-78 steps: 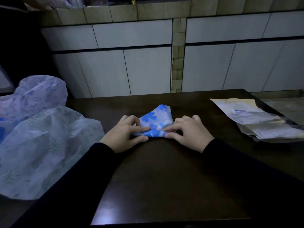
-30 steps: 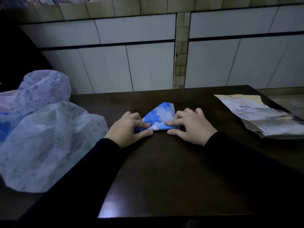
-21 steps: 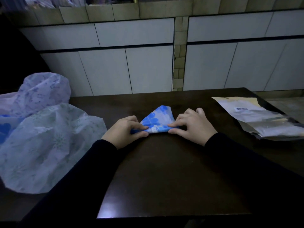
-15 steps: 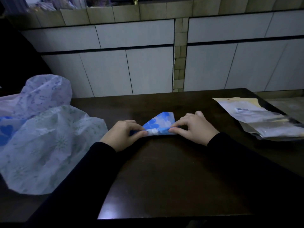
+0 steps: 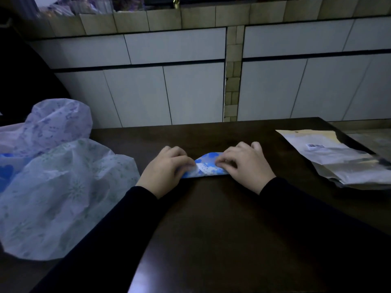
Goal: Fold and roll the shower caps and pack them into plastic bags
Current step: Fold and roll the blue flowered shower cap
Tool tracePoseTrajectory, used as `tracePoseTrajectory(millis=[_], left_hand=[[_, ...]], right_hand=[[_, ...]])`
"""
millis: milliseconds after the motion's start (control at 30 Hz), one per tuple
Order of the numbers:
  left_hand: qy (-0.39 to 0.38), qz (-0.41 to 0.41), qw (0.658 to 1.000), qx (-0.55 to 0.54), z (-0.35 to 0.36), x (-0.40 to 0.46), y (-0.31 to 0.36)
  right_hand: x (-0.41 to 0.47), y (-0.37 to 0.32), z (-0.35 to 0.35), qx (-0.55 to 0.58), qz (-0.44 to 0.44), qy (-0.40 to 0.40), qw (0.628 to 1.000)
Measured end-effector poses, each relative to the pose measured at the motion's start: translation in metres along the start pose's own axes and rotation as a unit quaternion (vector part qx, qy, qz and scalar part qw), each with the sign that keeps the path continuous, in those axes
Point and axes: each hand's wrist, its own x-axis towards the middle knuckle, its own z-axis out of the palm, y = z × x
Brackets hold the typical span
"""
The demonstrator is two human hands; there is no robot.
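A blue shower cap with a flower print (image 5: 206, 167) lies on the dark table (image 5: 222, 225) as a short, tightly folded roll. My left hand (image 5: 164, 170) grips its left end with curled fingers. My right hand (image 5: 243, 166) grips the right end the same way, fingertips pressed onto the top of the roll. Only the middle strip of the cap shows between the two hands. A stack of clear plastic bags (image 5: 338, 159) lies at the right side of the table.
A heap of loose shower caps sits at the left: a pale green-print one (image 5: 63, 193) in front, a lilac-print one (image 5: 55, 123) behind, a blue one (image 5: 8, 172) at the far edge. White cabinet fronts (image 5: 169, 92) stand behind the table.
The cap's raised triangular point has been rolled down, so the cap is now a low flat roll. Both hands have closed in over it from either end.
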Motion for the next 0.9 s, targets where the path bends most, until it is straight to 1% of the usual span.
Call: tracePoseTrajectory(millis=[67, 200, 267, 367, 433, 567, 700, 800, 833, 900], left_hand=[[-0.023, 0.017, 1.0, 0.0, 0.0, 0.0, 0.002], [-0.047, -0.006, 0.999, -0.014, -0.001, -0.004, 0.005], [-0.048, -0.023, 0.999, -0.003, 0.0, -0.005, 0.007], [-0.06, -0.043, 0.997, 0.009, 0.001, -0.002, 0.008], [-0.075, -0.05, 0.996, -0.008, 0.0, -0.001, 0.006], [-0.068, -0.037, 0.997, -0.03, -0.003, -0.004, 0.004], [-0.066, -0.03, 0.996, -0.055, -0.008, -0.011, 0.006], [-0.066, -0.043, 0.993, -0.086, -0.009, -0.013, 0.005], [-0.07, -0.051, 0.992, -0.093, -0.01, -0.013, 0.005], [-0.077, -0.063, 0.989, -0.105, -0.01, -0.01, 0.005]], right_hand=[[0.0, -0.001, -0.002, -0.016, -0.026, -0.026, 0.999], [-0.003, 0.001, -0.003, -0.055, -0.06, -0.063, 0.995], [-0.004, 0.002, -0.002, -0.066, -0.048, -0.09, 0.993], [-0.005, 0.001, -0.002, -0.064, -0.021, -0.109, 0.992], [-0.005, 0.003, -0.002, -0.057, -0.01, -0.113, 0.992], [-0.007, 0.011, -0.006, -0.058, 0.027, -0.101, 0.993], [-0.011, 0.013, -0.01, -0.068, -0.004, -0.095, 0.993], [-0.013, 0.009, -0.011, -0.07, -0.024, -0.08, 0.994], [-0.013, 0.007, -0.012, -0.063, -0.021, -0.083, 0.994], [-0.01, 0.006, -0.012, -0.022, 0.018, -0.106, 0.994]])
